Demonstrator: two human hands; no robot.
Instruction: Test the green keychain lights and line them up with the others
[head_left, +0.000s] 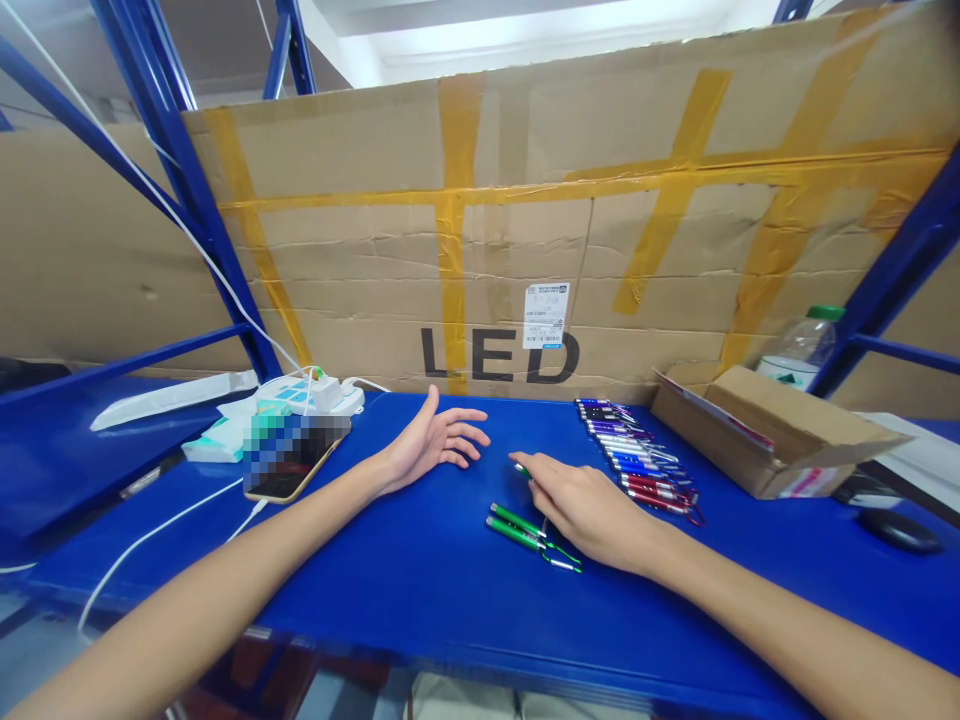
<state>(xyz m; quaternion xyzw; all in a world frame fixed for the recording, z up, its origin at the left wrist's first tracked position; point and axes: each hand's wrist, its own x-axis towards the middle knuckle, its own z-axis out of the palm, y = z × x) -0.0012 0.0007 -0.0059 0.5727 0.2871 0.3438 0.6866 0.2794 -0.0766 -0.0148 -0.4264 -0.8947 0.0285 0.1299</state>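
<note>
My right hand (585, 510) is closed around a small green keychain flashlight, of which only the tip (521, 469) shows past the fingers. Just left of and below that hand, two green keychain flashlights (514, 531) with green carabiner clips lie side by side on the blue table. My left hand (439, 440) is raised a little over the table, fingers spread and thumb up, with nothing in it. To the right, a row of similar flashlights (630, 455) in black, purple, silver, blue and red lies beyond my right hand.
An open cardboard box (780, 430) stands at the right, near a clear bottle (801, 345) and a black mouse (900, 530). At the left are a phone (300, 465), a power strip (349, 400) and white cables. A large taped cardboard sheet (360, 270) backs the blue table (420, 600).
</note>
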